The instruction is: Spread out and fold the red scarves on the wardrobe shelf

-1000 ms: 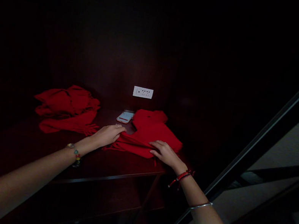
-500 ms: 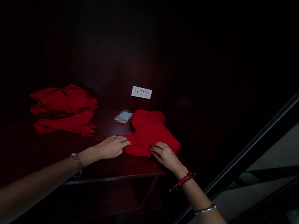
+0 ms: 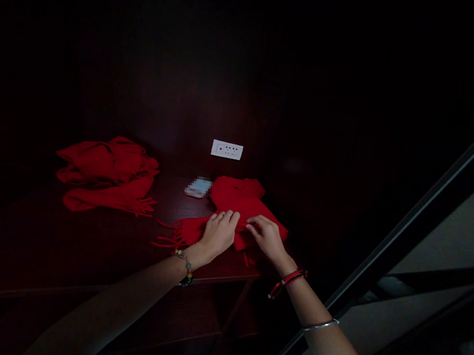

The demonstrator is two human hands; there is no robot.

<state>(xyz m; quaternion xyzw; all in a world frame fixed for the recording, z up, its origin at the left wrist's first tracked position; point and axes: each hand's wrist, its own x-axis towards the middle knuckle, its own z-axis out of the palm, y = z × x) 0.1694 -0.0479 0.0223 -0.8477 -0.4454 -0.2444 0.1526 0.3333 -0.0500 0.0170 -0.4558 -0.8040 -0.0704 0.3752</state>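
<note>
A red fringed scarf lies partly folded on the dark wooden shelf, its tassels spreading to the left. My left hand is closed on the scarf's near part, fingers curled into the cloth. Close beside it on the right, my right hand pinches the same scarf between thumb and fingers. The fingertips of both hands are partly hidden by the hands themselves. Farther left rests a second red fringed scarf in a loose heap, touched by neither hand.
A small pale blurred item lies on the shelf between the two scarves. Behind it, a white power socket is set in the dark back panel. A slanting door frame stands at the right. Below the shelf is a lower compartment.
My left hand has moved right along the scarf, toward my right hand, and the tassels at the left now show. My right hand has shifted slightly up and stays on the cloth.
</note>
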